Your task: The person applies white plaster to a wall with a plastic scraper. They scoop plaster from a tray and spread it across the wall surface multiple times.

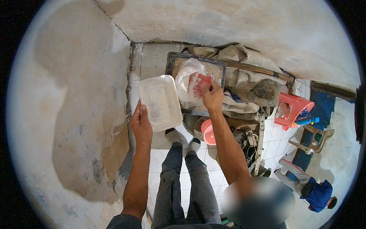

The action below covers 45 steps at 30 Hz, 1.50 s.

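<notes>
My left hand (141,119) grips a whitish rectangular plastic container (161,102) by its left edge, tilted slightly. My right hand (212,97) pinches a red flat scraper-like piece (200,82) smeared with white, inside an open white plastic bag (182,87); the bag's exact contents are hard to make out. The bag rests on a dark-rimmed rectangular board or tray (196,55), just right of the container.
Beige tarps (249,91), a pink bucket (209,133) and a long batten (259,145) crowd the right. Farther right are a pink stool (289,108), a wooden stool (318,135) and a person in blue (316,192). A wall (84,114) stands close left.
</notes>
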Each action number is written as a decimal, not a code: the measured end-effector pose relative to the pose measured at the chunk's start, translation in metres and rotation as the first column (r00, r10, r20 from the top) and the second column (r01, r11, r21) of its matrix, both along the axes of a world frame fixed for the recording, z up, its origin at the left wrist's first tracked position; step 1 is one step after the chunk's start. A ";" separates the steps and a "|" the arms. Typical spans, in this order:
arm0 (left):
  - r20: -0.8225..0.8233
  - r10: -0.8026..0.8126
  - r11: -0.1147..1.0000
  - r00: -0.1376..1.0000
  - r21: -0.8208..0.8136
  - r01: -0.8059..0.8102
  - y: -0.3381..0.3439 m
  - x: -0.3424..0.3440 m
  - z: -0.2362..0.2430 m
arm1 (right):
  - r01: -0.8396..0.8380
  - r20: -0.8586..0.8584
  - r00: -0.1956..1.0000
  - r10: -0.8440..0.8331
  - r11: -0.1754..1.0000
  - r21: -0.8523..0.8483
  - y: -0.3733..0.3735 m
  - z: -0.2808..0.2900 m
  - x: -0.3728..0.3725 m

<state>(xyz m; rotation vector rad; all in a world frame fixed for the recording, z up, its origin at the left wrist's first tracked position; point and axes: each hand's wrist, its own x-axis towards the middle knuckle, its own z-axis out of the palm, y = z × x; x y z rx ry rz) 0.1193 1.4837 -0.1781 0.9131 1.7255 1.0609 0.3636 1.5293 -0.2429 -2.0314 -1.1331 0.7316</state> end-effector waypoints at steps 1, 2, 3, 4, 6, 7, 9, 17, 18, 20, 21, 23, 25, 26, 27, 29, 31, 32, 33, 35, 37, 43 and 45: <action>-0.032 -0.009 1.000 0.999 0.019 0.010 -0.001 -0.002 0.001 | -0.004 -0.002 1.000 0.004 1.000 0.003 0.000 0.004 -0.002; -0.034 -0.005 1.000 0.999 0.021 0.006 -0.002 -0.003 0.000 | -0.019 -0.008 1.000 0.019 1.000 -0.008 -0.001 0.008 -0.002; -0.041 -0.004 1.000 0.999 0.025 0.005 -0.003 -0.003 -0.004 | -0.029 -0.012 1.000 0.029 0.999 -0.022 -0.002 0.012 -0.002; -0.048 -0.003 1.000 0.999 0.029 0.004 -0.003 -0.003 -0.005 | -0.028 -0.012 1.000 0.028 0.999 -0.024 -0.003 0.015 -0.002; -0.078 -0.017 1.000 0.997 0.001 0.017 -0.003 -0.002 -0.003 | -0.096 0.075 0.992 0.103 0.992 -0.087 -0.006 0.018 0.000; -0.107 -0.031 0.999 0.994 -0.027 0.028 -0.003 0.000 -0.002 | -0.094 0.078 0.992 0.101 0.992 -0.089 -0.007 0.016 0.001; -0.095 -0.036 0.999 0.995 -0.008 0.036 -0.005 0.000 -0.004 | -0.028 0.188 0.981 0.045 0.995 -0.095 -0.005 0.013 -0.002; -0.006 0.007 1.000 1.000 0.024 -0.006 -0.011 0.001 -0.007 | -0.039 0.061 0.997 0.044 0.996 -0.082 0.008 -0.010 -0.005; -0.029 -0.002 0.999 1.000 0.033 0.003 -0.012 0.000 -0.005 | -0.059 0.079 0.995 0.065 0.995 -0.079 0.008 -0.008 -0.008; -0.056 -0.003 0.999 0.998 0.039 0.006 -0.016 -0.003 -0.006 | -0.076 0.029 0.996 0.081 0.990 -0.122 0.006 -0.002 -0.010; -0.020 0.016 0.999 1.000 0.036 -0.015 -0.018 -0.002 -0.008 | -0.085 -0.013 0.996 0.084 0.983 -0.160 0.007 0.003 -0.010; 0.017 0.039 0.999 0.999 0.033 -0.040 -0.019 0.000 -0.008 | -0.112 0.034 0.992 0.118 0.983 -0.147 0.008 -0.007 -0.011; 0.019 0.063 0.998 0.998 -0.026 -0.063 -0.019 0.001 -0.006 | -0.148 0.078 0.984 0.159 0.980 -0.137 0.012 -0.002 -0.013; 0.017 0.071 0.997 0.997 -0.025 -0.071 -0.019 0.003 -0.003 | -0.157 0.042 0.986 0.164 0.976 -0.148 0.014 0.001 -0.011; 0.015 0.084 0.996 0.996 -0.019 -0.083 -0.020 0.006 -0.001 | -0.164 0.007 0.986 0.167 0.974 -0.159 0.016 0.005 -0.009; 0.013 0.103 0.995 0.995 -0.012 -0.103 -0.018 0.009 0.004 | -0.177 0.003 0.984 0.180 0.972 -0.153 0.016 -0.003 -0.011; -0.062 0.069 0.997 0.996 -0.034 -0.071 -0.017 0.011 0.008 | -0.183 0.001 0.983 0.185 0.971 -0.151 0.013 -0.011 -0.008; -0.061 0.071 0.997 0.996 -0.035 -0.073 -0.017 0.011 0.008 | -0.172 -0.009 0.985 0.173 0.977 -0.125 0.012 -0.015 -0.005; -0.041 0.075 0.997 0.996 -0.010 -0.076 -0.018 0.011 0.006 | -0.165 -0.023 0.986 0.164 0.981 -0.097 0.011 -0.020 -0.003; -0.014 0.072 0.997 0.997 0.017 -0.071 -0.018 0.014 0.001 | -0.132 -0.128 0.985 0.116 0.983 -0.130 0.009 -0.034 0.008; 0.073 0.074 0.996 0.995 0.038 -0.076 -0.019 0.014 -0.005 | -0.113 -0.236 0.969 0.071 0.979 -0.169 0.009 -0.036 0.009; 0.037 0.101 0.995 0.994 -0.005 -0.101 -0.023 0.017 -0.008 | -0.249 0.077 0.961 0.264 0.955 -0.162 0.017 -0.024 -0.003; 0.030 0.104 0.994 0.994 0.019 -0.105 -0.024 0.018 -0.008 | -0.194 -0.245 0.958 0.151 0.967 -0.163 0.016 -0.019 -0.002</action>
